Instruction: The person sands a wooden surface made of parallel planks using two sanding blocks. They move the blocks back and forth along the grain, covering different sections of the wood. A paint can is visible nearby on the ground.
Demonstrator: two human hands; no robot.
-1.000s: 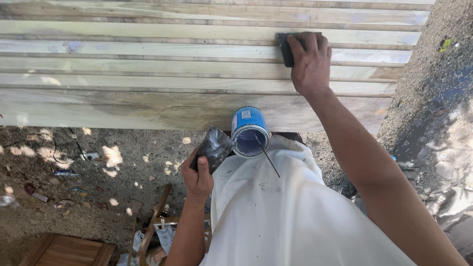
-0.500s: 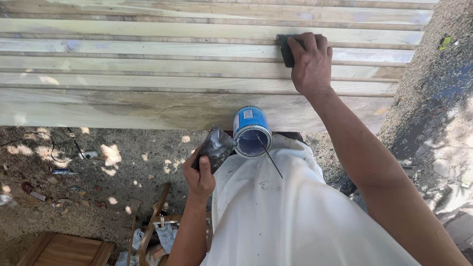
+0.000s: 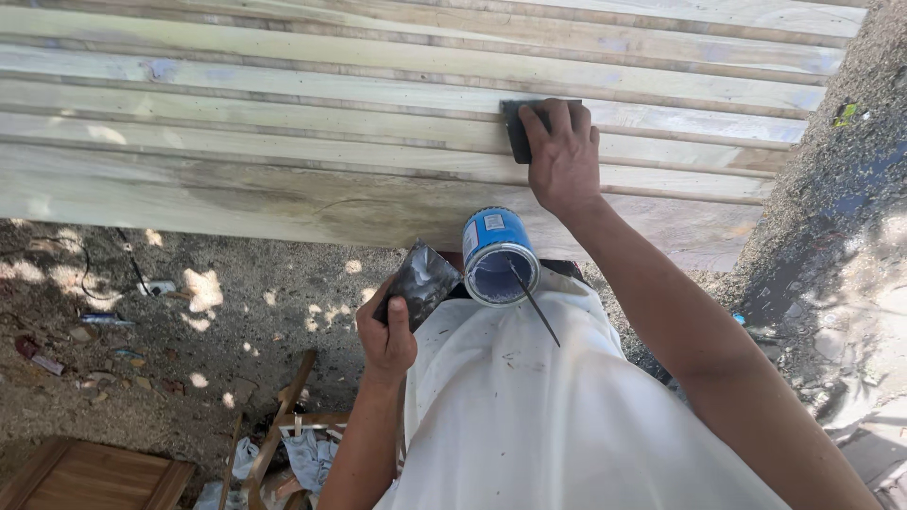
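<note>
My right hand (image 3: 563,157) presses a dark flat pad (image 3: 517,130) against the pale wooden slats (image 3: 283,104), fingers spread over its top. My left hand (image 3: 387,332) holds a dark, smeared flat piece (image 3: 419,280) near my waist. A blue can (image 3: 498,255) rests open on my lap against the white cloth (image 3: 548,416), with a thin stick (image 3: 534,302) leaning out of it. The can sits between the two hands, just below the slatted panel's lower board.
Gravelly ground (image 3: 189,321) with scattered debris lies left. A wooden panel (image 3: 85,477) sits at the bottom left, with sticks and rags (image 3: 293,444) beside my left arm. Dark dirt ground (image 3: 831,217) runs along the right.
My right hand and the pad have slid slightly left along the slat. The left hand and the can stay put.
</note>
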